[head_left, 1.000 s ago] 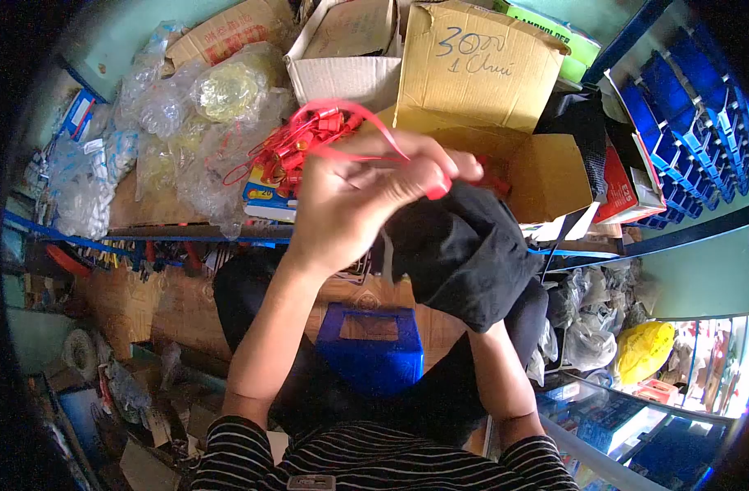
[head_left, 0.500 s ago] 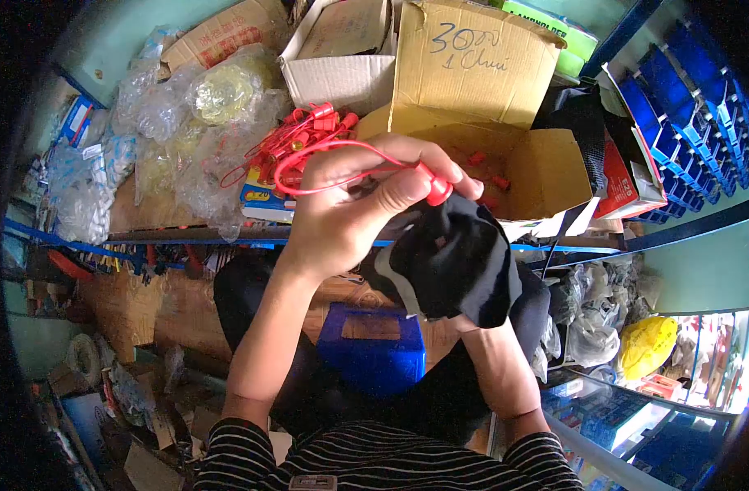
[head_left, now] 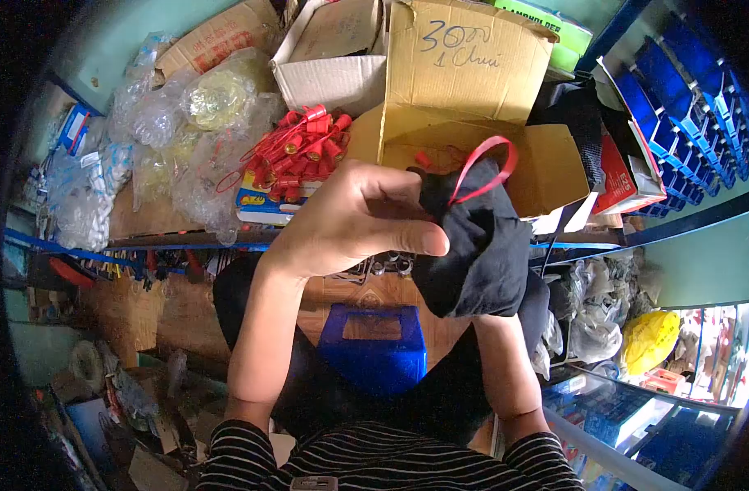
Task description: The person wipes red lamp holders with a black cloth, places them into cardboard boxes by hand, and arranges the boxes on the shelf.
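Observation:
My right hand is hidden under a black cloth [head_left: 477,262]; only the wrist and forearm show below it. The cloth is bunched around something, and a red wire loop [head_left: 505,164] sticks out of its top. The body of the red lamp holder on that wire is covered by the cloth. My left hand [head_left: 350,217] is at the cloth's left side, thumb and fingers apart in a C shape, with the thumb tip over the cloth's edge. Beyond it lies a pile of red lamp holders [head_left: 297,151] with wire loops.
An open cardboard box [head_left: 554,164] with a few red pieces stands behind the cloth. To its left are a white box [head_left: 329,82] and clear plastic bags [head_left: 219,102]. A blue stool [head_left: 374,348] is between my knees; blue bins [head_left: 685,106] line the right.
The red lamp holder, pinched in my left hand before, is now inside the cloth with its loop pointing up. My left fingers have spread and moved lower left; the cloth has risen slightly.

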The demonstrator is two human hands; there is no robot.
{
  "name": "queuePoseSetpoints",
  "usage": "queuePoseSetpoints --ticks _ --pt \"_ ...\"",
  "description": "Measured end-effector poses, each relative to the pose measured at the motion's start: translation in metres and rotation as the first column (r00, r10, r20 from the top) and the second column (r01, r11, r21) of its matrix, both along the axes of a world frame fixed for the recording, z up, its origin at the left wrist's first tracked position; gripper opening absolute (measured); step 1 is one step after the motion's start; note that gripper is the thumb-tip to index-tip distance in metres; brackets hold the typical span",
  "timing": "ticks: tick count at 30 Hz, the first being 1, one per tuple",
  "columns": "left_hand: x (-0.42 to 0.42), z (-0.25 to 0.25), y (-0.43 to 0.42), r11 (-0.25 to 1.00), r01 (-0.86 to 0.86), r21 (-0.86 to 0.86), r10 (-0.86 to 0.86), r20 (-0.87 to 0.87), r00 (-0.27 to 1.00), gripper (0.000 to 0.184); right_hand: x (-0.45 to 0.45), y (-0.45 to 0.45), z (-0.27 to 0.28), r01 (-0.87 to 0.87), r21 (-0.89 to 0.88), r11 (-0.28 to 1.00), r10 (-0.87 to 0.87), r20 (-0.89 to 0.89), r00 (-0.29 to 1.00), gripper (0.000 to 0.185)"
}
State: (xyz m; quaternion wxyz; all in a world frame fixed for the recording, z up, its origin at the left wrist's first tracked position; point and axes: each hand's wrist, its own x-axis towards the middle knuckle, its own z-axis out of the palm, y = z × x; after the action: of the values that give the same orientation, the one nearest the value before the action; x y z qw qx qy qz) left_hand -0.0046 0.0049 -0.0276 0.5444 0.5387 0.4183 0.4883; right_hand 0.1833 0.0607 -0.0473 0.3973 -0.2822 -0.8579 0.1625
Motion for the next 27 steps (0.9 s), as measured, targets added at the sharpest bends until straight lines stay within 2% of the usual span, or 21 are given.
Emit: queuePoseSetpoints --ticks 2,4,5,7,9,11,13,15,16,17,18,19,20,21,23,25,27 --pt "0.001 0.007 -0.001 1.000 0.005 0.026 -0.002 -0.090 0.996 0.030 0.001 0.000 0.001 -0.011 0.022 1.000 0.010 0.034 0.999 0.035" --pt "0.000 0.024 -0.003 1.000 0.019 0.009 -0.015 -0.303 0.953 0.029 0.002 -0.001 0.008 -0.024 0.052 0.998 0.018 0.116 0.993 0.033" --pt "-0.001 0.029 -0.003 1.000 0.025 -0.002 -0.023 -0.404 0.915 0.029 0.002 -0.001 0.004 0.031 -0.001 1.000 -0.031 0.084 0.996 0.031" --pt "0.001 0.023 -0.002 0.977 0.040 0.209 0.066 -0.475 0.878 0.027 0.001 0.000 -0.007 0.135 -0.107 0.985 -0.133 0.026 0.991 0.027" --pt "-0.001 0.018 -0.001 0.925 0.075 0.372 0.147 -0.533 0.833 0.027 0.001 0.007 -0.010 0.065 -0.145 0.987 -0.074 -0.062 0.995 0.028" --pt "-0.008 0.015 0.000 0.869 0.125 0.479 0.213 -0.590 0.779 0.027 0.004 0.011 -0.007 0.090 -0.070 0.994 -0.093 -0.047 0.995 0.030" --pt "-0.019 0.021 -0.003 0.878 0.149 0.456 0.198 -0.628 0.753 0.020 0.010 0.006 0.002 0.197 0.125 0.972 -0.205 0.054 0.977 0.030" --pt "-0.035 0.027 -0.008 0.898 0.158 0.410 0.174 -0.661 0.730 0.018 0.012 0.003 -0.008 0.196 -0.204 0.959 -0.245 -0.251 0.936 0.031" --pt "-0.046 0.026 -0.013 0.913 0.025 0.407 0.257 -0.623 0.739 0.018 0.017 0.013 -0.010 -0.175 -0.485 0.856 -0.208 -0.636 0.743 0.028" --pt "-0.055 0.028 -0.016 0.921 -0.163 0.354 0.358 -0.602 0.714 0.019 0.019 0.021 -0.009 -0.595 -0.501 0.628 -0.319 -0.864 0.390 0.025" --pt "-0.066 0.024 -0.013 0.872 -0.335 0.357 0.487 -0.564 0.666 0.023 0.019 0.020 -0.005 -0.321 -0.475 0.819 -0.195 -0.758 0.623 0.023" --pt "-0.076 0.020 -0.007 0.785 -0.409 0.466 0.620 -0.577 0.532 0.024 0.020 0.015 0.003 -0.054 -0.323 0.945 -0.144 -0.557 0.818 0.021" --pt "-0.085 0.019 -0.005 0.772 -0.547 0.325 0.614 -0.605 0.507 0.024 0.022 0.010 0.010 0.156 -0.070 0.985 -0.170 -0.302 0.938 0.019" --pt "-0.095 0.011 0.000 0.742 -0.579 0.338 0.639 -0.617 0.458 0.025 0.021 0.007 0.013 0.272 0.236 0.933 -0.270 -0.041 0.962 0.017" --pt "-0.110 -0.009 0.009 0.700 -0.542 0.465 0.700 -0.597 0.392 0.024 0.015 0.011 -0.005 0.242 0.366 0.899 -0.213 -0.116 0.970 0.022" --pt "-0.112 -0.013 0.011 0.693 -0.487 0.531 0.711 -0.616 0.339 0.025 0.015 0.006 0.005 0.233 0.273 0.933 -0.225 -0.062 0.972 0.024" --pt "-0.110 -0.015 0.013 0.647 -0.447 0.618 0.756 -0.598 0.267 0.026 0.016 0.009 0.008 0.228 0.290 0.929 -0.237 -0.005 0.971 0.026"
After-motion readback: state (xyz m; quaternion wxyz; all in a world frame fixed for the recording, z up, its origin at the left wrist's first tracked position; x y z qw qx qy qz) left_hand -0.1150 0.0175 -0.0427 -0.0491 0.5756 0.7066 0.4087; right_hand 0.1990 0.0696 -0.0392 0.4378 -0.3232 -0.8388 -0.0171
